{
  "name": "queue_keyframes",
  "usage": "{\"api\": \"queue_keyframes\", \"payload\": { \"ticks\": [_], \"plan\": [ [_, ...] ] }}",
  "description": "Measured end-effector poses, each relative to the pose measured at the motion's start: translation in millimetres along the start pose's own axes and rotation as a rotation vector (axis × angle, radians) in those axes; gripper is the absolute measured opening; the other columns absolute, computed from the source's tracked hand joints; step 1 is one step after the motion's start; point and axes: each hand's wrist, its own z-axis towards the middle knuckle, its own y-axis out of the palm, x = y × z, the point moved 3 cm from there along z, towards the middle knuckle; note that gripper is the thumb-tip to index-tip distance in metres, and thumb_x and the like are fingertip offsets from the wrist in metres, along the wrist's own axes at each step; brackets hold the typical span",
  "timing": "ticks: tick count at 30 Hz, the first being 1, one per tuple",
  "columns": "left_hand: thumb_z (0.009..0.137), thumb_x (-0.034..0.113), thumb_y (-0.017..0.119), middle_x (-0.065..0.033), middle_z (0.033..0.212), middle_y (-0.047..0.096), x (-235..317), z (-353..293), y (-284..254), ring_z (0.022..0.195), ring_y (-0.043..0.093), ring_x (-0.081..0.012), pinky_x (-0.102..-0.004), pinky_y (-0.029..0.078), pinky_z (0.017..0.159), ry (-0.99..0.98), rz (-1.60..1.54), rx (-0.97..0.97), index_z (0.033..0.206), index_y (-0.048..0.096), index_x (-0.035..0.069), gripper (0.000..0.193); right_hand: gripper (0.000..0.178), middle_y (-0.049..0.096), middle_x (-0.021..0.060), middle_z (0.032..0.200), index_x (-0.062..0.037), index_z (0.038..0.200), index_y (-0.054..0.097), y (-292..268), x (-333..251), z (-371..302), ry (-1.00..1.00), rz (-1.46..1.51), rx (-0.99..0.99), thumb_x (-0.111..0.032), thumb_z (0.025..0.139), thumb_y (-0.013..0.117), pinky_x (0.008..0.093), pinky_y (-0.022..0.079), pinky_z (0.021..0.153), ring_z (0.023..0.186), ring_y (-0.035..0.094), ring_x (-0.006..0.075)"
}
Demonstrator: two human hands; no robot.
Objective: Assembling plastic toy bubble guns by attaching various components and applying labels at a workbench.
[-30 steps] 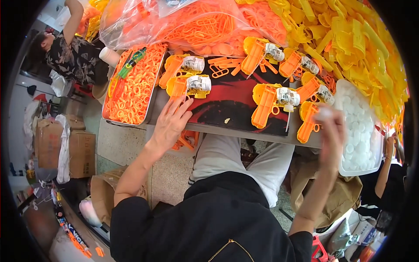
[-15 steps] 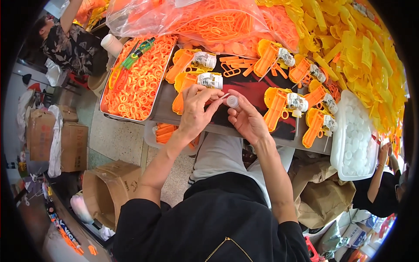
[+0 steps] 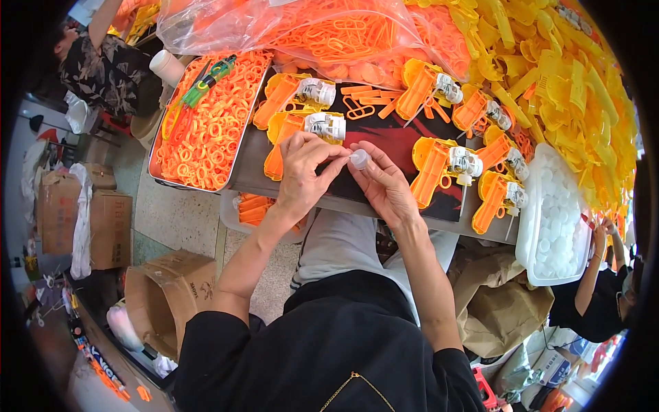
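Observation:
Between the fingertips of my right hand is a small round clear plastic cap. My left hand is pinched closed right beside it, its fingertips meeting the cap's left edge; what it holds is too small to make out. Both hands are over the front edge of the dark table. Just beyond my left hand lie two part-built yellow and orange toy pistols, one of them a toy pistol with a white cylinder. To the right of my right hand lies another toy pistol, with several more nearby.
A metal tray of orange rings, with green-handled cutters on top, is at left. Orange parts in a plastic bag and heaped yellow shells fill the back. A white tub holds translucent caps. Co-workers sit at both sides.
My left fingertips have closed in on the cap, and the thin pale strip seen at them before is now mostly hidden. The whole view has shifted slightly.

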Motion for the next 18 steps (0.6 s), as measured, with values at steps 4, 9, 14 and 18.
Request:
{"api": "queue_keyframes", "payload": {
  "ticks": [4,9,14,18],
  "plan": [
    [0.081,0.013,0.082,0.0025,0.085,0.071,3.1,1.2,-1.6,0.092,0.058,-0.0189,-0.0357,0.039,0.092,-0.005,0.009,0.002,0.092,0.077,0.012,0.013,0.044,0.058,0.0139,0.139,-0.0022,0.144,0.049,0.4,-0.6,-1.9,0.023,0.1,-0.003,-0.014,0.103,0.061,0.036,0.05,0.11,0.127,0.059,0.0218],
    [0.081,0.013,0.082,0.0023,0.085,0.071,2.0,1.8,-2.9,0.092,0.058,-0.0192,-0.0359,0.039,0.092,-0.003,0.008,0.01,0.092,0.077,0.012,0.013,0.046,0.061,0.0117,0.134,-0.0009,0.145,0.048,-2.1,-4.0,-2.4,0.104,0.12,-0.091,-0.028,0.107,0.054,0.0298,0.056,0.09,0.114,0.064,0.0187],
    [0.081,0.015,0.081,0.0044,0.088,0.072,0.0,1.2,-4.7,0.095,0.058,-0.0188,-0.0364,0.036,0.092,0.008,0.005,0.005,0.094,0.077,0.014,0.014,0.045,0.065,0.0108,0.124,-0.0013,0.141,0.051,3.1,-8.3,-4.1,0.132,0.022,-0.01,-0.032,0.108,0.053,0.0278,0.055,0.084,0.1,0.064,0.0158],
    [0.08,0.012,0.082,0.003,0.088,0.072,2.2,3.0,-5.7,0.094,0.058,-0.0189,-0.0357,0.039,0.092,0.036,0.017,0.004,0.093,0.077,0.013,0.014,0.044,0.067,0.0098,0.107,-0.0006,0.133,0.056,-0.5,-6.1,0.3,0.153,0.013,0.015,-0.036,0.107,0.054,0.0263,0.052,0.073,0.082,0.059,0.0131]
  ]
}}
